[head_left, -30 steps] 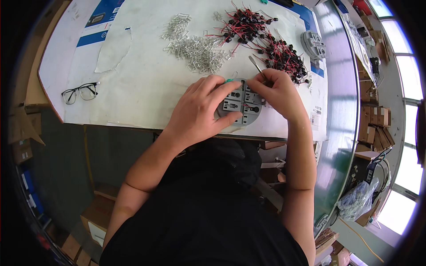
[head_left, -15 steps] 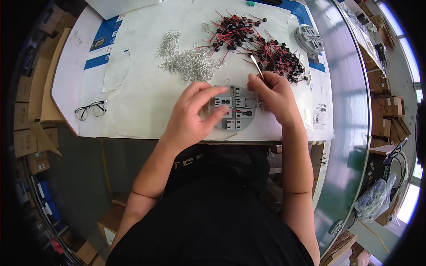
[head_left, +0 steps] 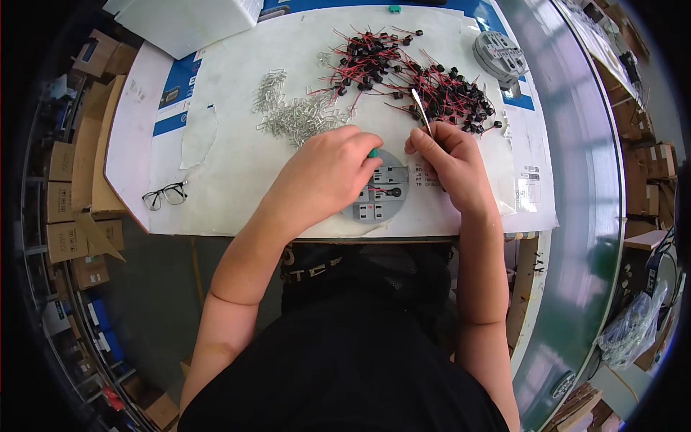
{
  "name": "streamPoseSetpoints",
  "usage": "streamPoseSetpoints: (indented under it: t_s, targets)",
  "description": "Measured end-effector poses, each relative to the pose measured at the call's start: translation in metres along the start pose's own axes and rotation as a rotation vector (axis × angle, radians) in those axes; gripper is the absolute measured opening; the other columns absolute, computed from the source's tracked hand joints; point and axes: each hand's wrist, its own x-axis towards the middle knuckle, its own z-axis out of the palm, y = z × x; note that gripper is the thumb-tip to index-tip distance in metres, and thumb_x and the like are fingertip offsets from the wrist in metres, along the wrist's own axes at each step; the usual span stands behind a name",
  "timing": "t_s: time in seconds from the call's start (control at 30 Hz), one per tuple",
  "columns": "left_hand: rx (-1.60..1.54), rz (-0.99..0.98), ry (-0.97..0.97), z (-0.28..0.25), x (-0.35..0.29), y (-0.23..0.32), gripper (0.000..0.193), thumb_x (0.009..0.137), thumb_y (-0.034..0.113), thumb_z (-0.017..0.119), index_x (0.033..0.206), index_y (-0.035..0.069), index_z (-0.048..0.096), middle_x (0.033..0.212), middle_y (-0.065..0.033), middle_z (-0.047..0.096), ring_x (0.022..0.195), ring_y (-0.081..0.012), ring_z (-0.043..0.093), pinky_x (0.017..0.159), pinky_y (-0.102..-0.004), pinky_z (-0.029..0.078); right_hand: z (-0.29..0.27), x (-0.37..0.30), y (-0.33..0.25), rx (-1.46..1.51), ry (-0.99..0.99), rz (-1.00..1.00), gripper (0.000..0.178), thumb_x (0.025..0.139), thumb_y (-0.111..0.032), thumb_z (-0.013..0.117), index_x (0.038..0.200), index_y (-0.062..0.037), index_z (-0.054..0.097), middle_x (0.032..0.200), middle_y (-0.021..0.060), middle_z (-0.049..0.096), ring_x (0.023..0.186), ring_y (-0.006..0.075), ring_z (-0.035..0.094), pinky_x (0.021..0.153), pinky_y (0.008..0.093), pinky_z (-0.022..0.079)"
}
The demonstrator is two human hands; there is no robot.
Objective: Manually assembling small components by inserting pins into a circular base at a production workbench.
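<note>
A grey round plastic disc (head_left: 395,175) with square compartments lies flat near the table's front edge. One black round part (head_left: 393,192) with a red wire sits on it. My left hand (head_left: 317,173) reaches over the disc's left side and hides that part of it. Its fingers are closed in a pinch on a small green piece (head_left: 373,153), mostly covered by the fingertips. Just right of the disc, my right hand (head_left: 457,164) is closed around a slim silver tool (head_left: 420,106), its tip pointing up and away.
Beyond my hands lie a heap of small bent wire clips (head_left: 291,115) and piles of black parts with red wires (head_left: 450,97). Stacked grey discs (head_left: 499,57) stand at the back right. Eyeglasses (head_left: 165,195) rest at left; another green piece (head_left: 394,9) is at the far edge.
My left hand has closed from a loose, spread pose into a pinch on the green piece. My right hand keeps the silver tool. The view has shifted slightly.
</note>
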Motion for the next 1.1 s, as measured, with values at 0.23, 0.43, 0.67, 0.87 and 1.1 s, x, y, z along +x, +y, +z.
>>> streamPoseSetpoints:
  t_s: [0.23,0.43,0.67,0.87,1.1]
  targets:
    - [0.301,0.038,-0.048,0.01,-0.003,0.007,0.03,0.095,0.026,0.077,0.111,0.002,0.074,0.096,-0.0144,0.067,0.093,-0.0334,0.072,0.083,-0.0462,0.059,-0.004,-0.012,-0.004,0.04,0.014,0.023,0.038,0.11,-0.033,0.063,0.089,-0.0033,0.072,0.072,-0.0055,0.06,0.063,0.0034,0.048,0.056,0.0238,0.035]
    - [0.483,-0.098,-0.216,0.009,-0.002,0.055,0.059,0.078,0.039,0.089,0.123,0.005,0.071,0.115,-0.0151,0.063,0.096,-0.0348,0.072,0.083,-0.043,0.06,-0.005,-0.012,0.008,0.224,0.076,-0.024,0.047,0.117,-0.038,0.048,0.094,-0.0043,0.071,0.07,-0.0036,0.059,0.057,0.005,0.047,0.052,0.0221,0.035]
    - [0.077,0.247,0.033,-0.012,-0.027,0.041,0.078,0.075,0.034,0.093,0.14,0.007,0.06,0.122,-0.0179,0.053,0.108,-0.0342,0.067,0.092,-0.0447,0.06,-0.013,-0.01,0.014,0.574,0.107,-0.312,0.048,0.119,-0.04,0.042,0.105,-0.0024,0.069,0.073,0.0025,0.061,0.055,0.0088,0.049,0.052,0.0235,0.038]
    - [-0.263,0.168,0.301,0.042,-0.08,-0.014,0.088,0.068,0.02,0.098,0.144,0.007,0.055,0.138,-0.0197,0.048,0.122,-0.0348,0.064,0.103,-0.0463,0.056,-0.012,-0.03,-0.017,-0.124,0.037,-0.2,0.043,0.116,-0.036,0.052,0.098,-0.0006,0.069,0.071,0.006,0.06,0.057,0.0154,0.055,0.053,0.031,0.043]
    - [-0.279,0.079,0.215,0.023,-0.081,-0.02,0.106,0.067,0.028,0.101,0.155,0.004,0.047,0.138,-0.0207,0.055,0.128,-0.0363,0.061,0.107,-0.047,0.053,0.009,-0.047,-0.046,-0.734,-0.114,-0.466,0.029,0.106,-0.023,0.066,0.088,-0.0006,0.068,0.069,0.0113,0.06,0.06,0.0291,0.06,0.056,0.0409,0.046]
